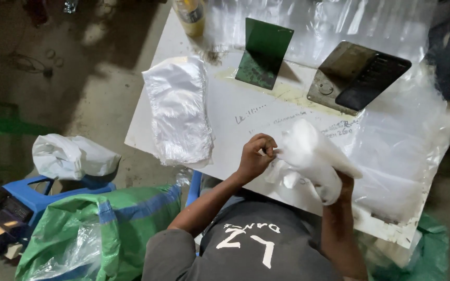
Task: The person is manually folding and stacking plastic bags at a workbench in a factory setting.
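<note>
Over the near edge of a white table (246, 112), both my hands hold a crumpled white plastic bag (308, 151). My left hand (255, 156) pinches the bag's left edge with thumb and fingers. My right hand (342, 182) is mostly hidden under the bag and grips it from below. A flat stack of clear plastic bags (178, 112) lies on the table's left part, a little beyond my left hand.
A green metal bracket (262, 52) and a dark metal device (358, 75) stand at the table's back. Clear plastic sheets (407, 140) cover the right side. A yellow bottle (191, 15) stands far left. A green sack (100, 229), blue stool (37, 190) and white bag (71, 156) sit on the floor at left.
</note>
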